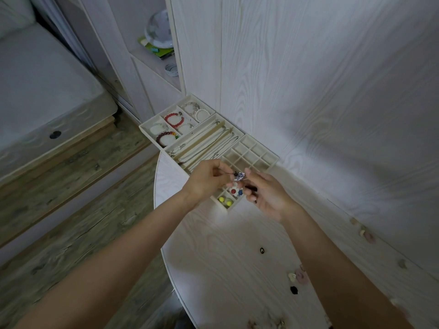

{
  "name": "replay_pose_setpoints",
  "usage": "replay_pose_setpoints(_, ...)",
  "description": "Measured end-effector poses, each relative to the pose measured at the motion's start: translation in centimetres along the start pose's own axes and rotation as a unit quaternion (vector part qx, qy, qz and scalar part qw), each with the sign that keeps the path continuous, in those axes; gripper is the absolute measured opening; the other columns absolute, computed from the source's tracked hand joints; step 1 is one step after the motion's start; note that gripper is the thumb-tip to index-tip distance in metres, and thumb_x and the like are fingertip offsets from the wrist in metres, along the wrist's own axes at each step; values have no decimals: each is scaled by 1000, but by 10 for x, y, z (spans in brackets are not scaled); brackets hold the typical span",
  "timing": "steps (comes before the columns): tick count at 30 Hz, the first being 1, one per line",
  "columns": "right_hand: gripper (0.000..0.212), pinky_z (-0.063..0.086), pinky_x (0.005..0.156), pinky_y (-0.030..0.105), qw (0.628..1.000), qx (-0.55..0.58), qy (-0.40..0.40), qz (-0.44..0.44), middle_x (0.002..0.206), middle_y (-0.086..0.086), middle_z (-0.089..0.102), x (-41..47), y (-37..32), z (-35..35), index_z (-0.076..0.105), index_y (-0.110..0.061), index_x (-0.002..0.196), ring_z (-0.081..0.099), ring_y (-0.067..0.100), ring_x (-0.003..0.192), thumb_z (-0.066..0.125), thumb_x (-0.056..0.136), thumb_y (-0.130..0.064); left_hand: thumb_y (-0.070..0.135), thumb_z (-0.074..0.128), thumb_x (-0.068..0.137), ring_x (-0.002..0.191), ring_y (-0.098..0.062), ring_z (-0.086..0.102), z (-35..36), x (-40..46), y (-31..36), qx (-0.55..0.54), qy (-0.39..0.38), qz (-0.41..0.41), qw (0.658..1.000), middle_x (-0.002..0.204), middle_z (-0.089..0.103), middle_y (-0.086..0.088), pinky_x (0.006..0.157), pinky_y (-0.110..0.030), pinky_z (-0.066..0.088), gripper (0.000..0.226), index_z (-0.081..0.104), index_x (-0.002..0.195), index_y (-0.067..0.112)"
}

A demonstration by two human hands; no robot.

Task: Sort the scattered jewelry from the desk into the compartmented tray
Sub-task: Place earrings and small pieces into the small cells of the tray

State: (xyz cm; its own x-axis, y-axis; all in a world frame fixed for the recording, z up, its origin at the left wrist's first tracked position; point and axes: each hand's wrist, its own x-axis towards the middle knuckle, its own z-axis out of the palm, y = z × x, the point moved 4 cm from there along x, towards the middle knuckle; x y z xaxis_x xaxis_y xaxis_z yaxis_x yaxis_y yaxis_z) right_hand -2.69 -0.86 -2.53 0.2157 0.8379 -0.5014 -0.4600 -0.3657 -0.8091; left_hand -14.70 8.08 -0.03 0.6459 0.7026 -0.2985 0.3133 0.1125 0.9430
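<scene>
Earrings lie scattered low on the white wood-grain desk (225, 257): a black oval piece (262, 250) at centre, a pink and cream cluster (298, 276) and a black bead (293, 289) toward the lower right, more small pieces at the bottom edge, too blurred to name. Above them, at mid-frame, both hands meet over the compartmented tray (273, 160). The left hand (206, 180) pinches a thin wire between thumb and curled fingers; the right hand (266, 193) pinches the other end with thumb and forefinger, its remaining fingers loosely bent. Between them hangs a small blue-and-white earring (239, 175) with a dark bead, held just above the tray's near grid section. Under the hands, one small cell holds yellow-green balls (225, 201), the next a white flower piece with red and blue beads (236, 190). Beyond, the square grid cells look bare, cream and matte. Further up-left, long slots hold thin metal chains (204, 143); the far section holds beaded bracelets, red (174, 119), dark red (166, 138), and pearl white (202, 113). White grained panels rise at right; upper left shows a shelf niche with a glassy dome (159, 29), a pale bed and grey plank flooring (71, 210)
</scene>
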Motion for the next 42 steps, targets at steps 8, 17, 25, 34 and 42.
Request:
replay_pose_setpoints(8,28,54,73,22,998,-6,-65,-2,96,6,71,-14,7,-1,60,0,118,68,13,84,47,97,-14,-1,56,89,63,2,59,2,-11,8,-26,-6,28,999,71,61,1,59,-10,46,19,67,94,14)
replay_pose_setpoints(17,18,54,79,20,969,-175,16,-172,97,3,72,-21,-23,9,69,-14,101,67,9,91,66,85,-7,9,68,84,58,-3,60,5,-11,13,47,-11,34,998,61,65,7,64,-16,49,8,70,80,14)
replay_pose_setpoints(25,25,51,76,24,922,-310,41,-229,76,-6,70,-14,-36,5,68,-29,73,66,13,77,68,83,-7,12,63,88,62,-7,55,13,-10,10,64,-49,-15,997,62,59,5,71,-27,48,11,67,78,16)
replay_pose_setpoints(34,20,53,81,26,931,-311,21,-187,85,-3,69,-9,-32,4,65,-23,83,66,12,83,65,85,-3,11,59,91,57,-4,63,9,-7,3,-67,-2,-72,995,73,68,-6,61,-17,52,14,65,79,9)
replay_pose_setpoints(42,24,35,75,10,773,-573,62,-265,100,-2,52,-12,-38,11,62,-9,110,50,8,91,49,93,1,22,58,92,59,-9,55,8,2,9,152,6,35,988,69,64,-6,64,-20,45,22,64,80,5)
